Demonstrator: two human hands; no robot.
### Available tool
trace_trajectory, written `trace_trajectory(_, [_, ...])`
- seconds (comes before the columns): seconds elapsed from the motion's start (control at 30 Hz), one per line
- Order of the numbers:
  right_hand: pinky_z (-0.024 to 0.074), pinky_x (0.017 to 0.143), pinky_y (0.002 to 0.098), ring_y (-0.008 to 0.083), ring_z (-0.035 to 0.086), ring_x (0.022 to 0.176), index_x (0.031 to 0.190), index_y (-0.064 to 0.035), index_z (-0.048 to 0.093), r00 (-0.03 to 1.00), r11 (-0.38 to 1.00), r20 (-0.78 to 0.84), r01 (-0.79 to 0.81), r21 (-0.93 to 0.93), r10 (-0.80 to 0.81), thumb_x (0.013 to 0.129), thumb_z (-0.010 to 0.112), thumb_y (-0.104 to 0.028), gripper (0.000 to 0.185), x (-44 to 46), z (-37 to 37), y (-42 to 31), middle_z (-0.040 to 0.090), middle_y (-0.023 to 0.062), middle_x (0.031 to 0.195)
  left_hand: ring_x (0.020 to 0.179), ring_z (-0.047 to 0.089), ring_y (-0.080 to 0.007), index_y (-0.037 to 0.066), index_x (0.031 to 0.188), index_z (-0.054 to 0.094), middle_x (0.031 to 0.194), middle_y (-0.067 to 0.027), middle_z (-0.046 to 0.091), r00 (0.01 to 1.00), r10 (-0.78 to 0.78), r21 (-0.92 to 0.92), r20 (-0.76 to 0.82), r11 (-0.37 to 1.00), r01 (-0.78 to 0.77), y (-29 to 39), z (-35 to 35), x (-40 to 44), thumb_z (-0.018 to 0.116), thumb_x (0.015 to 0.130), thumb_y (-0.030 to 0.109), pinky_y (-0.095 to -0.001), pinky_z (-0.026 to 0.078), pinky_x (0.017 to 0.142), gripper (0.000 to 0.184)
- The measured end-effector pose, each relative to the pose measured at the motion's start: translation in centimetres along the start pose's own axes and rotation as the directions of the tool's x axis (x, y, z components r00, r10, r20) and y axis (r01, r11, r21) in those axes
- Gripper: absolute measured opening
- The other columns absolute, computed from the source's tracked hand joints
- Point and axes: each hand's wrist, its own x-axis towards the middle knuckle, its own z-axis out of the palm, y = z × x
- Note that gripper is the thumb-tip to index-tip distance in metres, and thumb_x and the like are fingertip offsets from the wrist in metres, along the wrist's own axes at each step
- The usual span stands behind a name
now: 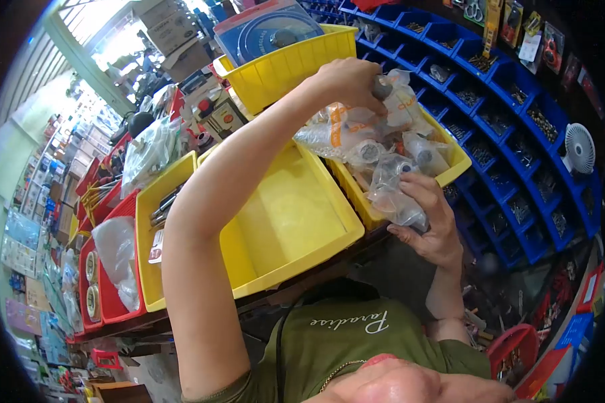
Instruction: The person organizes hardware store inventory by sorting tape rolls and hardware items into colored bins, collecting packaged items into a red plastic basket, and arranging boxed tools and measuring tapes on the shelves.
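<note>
My left hand (351, 79) reaches over the far end of a yellow bin (457, 160), its fingers closed around a dark grey piece (382, 88) among clear plastic bags. My right hand (431, 218), at the bin's near side, grips a small clear plastic bag (395, 195) with a metallic-looking part inside; the part's exact kind is unclear. Between the hands lie bubble wrap with orange print (339, 127) and a bagged piece with a round end (368, 152). Another bagged part (427, 154) rests at the bin's right side.
A yellow tray (296, 208) stands left of the bin, and another yellow bin (296, 64) with a blue disc package (269, 33) is behind. Blue compartment racks (477, 101) with small hardware curve along the right. A white fan (579, 148) and red trays (121, 305) flank the area.
</note>
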Motion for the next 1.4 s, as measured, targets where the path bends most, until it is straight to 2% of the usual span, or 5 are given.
trace_trajectory(0.47, [0.0353, 0.091, 0.0410, 0.0302, 0.053, 0.103, 0.118, -0.0082, 0.050, 0.994, 0.995, -0.041, 0.103, -0.003, -0.103, 0.065, 0.077, -0.016, 0.059, -0.2, 0.6, 2.0, 0.056, 0.0136, 0.115, 0.096, 0.058, -0.0172, 0.002, 0.121, 0.055, 0.107, -0.0095, 0.065, 0.935, -0.177, -0.468, -0.307, 0.884, 0.014, -4.2, -9.0, -3.7, 0.080, 0.070, 0.024, -0.0285, 0.044, 0.089, 0.061])
trace_trajectory(0.8, [0.0378, 0.090, 0.0408, 0.0312, 0.053, 0.102, 0.113, -0.0056, 0.051, 0.979, 0.994, -0.171, 0.107, -0.032, -0.111, 0.069, 0.071, -0.012, 0.049, -0.4, 2.4, 1.9, 0.056, 0.0165, 0.111, 0.087, 0.064, -0.0225, 0.002, 0.110, 0.059, 0.100, -0.0127, 0.067, 0.954, -0.192, -0.168, -0.232, 0.974, 0.155, -2.6, -6.8, -5.5, 0.077, 0.070, 0.028, -0.0326, 0.051, 0.078, 0.051])
trace_trajectory(1.03, [0.0371, 0.098, 0.0459, 0.0352, 0.048, 0.112, 0.123, -0.0017, 0.043, 0.982, 0.994, -0.159, 0.110, 0.016, -0.106, 0.077, 0.064, -0.005, 0.051, -1.7, 3.4, 3.1, 0.048, 0.0226, 0.122, 0.089, 0.065, -0.0308, 0.010, 0.104, 0.066, 0.094, -0.0141, 0.067, 0.995, -0.080, -0.046, -0.056, 0.996, 0.078, -1.0, 3.3, 0.2, 0.070, 0.067, 0.052, -0.0418, 0.052, 0.073, 0.056])
trace_trajectory(1.13, [0.0369, 0.099, 0.0463, 0.0355, 0.047, 0.113, 0.124, -0.0009, 0.041, 0.975, 0.988, -0.163, 0.150, -0.039, -0.154, 0.078, 0.062, -0.003, 0.051, -1.9, 3.2, 3.5, 0.047, 0.0224, 0.122, 0.121, 0.042, -0.0430, 0.010, 0.128, 0.047, 0.131, -0.0195, 0.045, 0.973, -0.129, -0.104, -0.190, 0.988, 0.110, 0.2, 3.8, -0.9, 0.072, 0.067, 0.050, -0.0753, 0.025, 0.091, 0.077])
trace_trajectory(1.4, [0.0388, 0.097, 0.0482, 0.0365, 0.047, 0.112, 0.124, -0.0015, 0.040, 0.973, 0.985, -0.153, 0.174, 0.010, -0.171, 0.081, 0.062, -0.004, 0.048, -1.6, 3.3, 3.7, 0.047, 0.0227, 0.122, 0.124, 0.037, -0.0425, 0.010, 0.129, 0.044, 0.135, -0.0198, 0.039, 0.910, -0.074, 0.001, -0.407, 0.997, 0.082, 2.1, -1.5, -11.3, 0.071, 0.070, 0.049, -0.0757, 0.018, 0.096, 0.076])
